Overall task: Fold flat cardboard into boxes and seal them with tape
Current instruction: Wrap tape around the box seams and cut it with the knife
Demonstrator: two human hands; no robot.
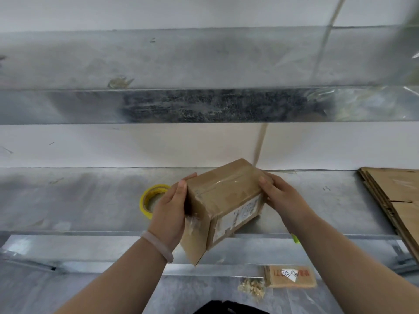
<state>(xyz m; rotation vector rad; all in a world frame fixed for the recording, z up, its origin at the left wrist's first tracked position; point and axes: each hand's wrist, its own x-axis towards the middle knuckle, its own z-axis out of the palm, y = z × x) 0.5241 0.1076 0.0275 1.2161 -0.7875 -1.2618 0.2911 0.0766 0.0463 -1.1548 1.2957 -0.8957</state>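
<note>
At centre frame, your left hand (171,210) and right hand (282,196) each grip an end of the taped box (223,197) between them; its long axis climbs toward the upper right, tape roll (147,200) just behind your left.

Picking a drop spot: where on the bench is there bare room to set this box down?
Bare metal bench left of the yellow tape roll, and a narrower strip between the right hand and the flat cardboard stack. Crowded around the box, with the tape roll close behind the left hand.
</note>
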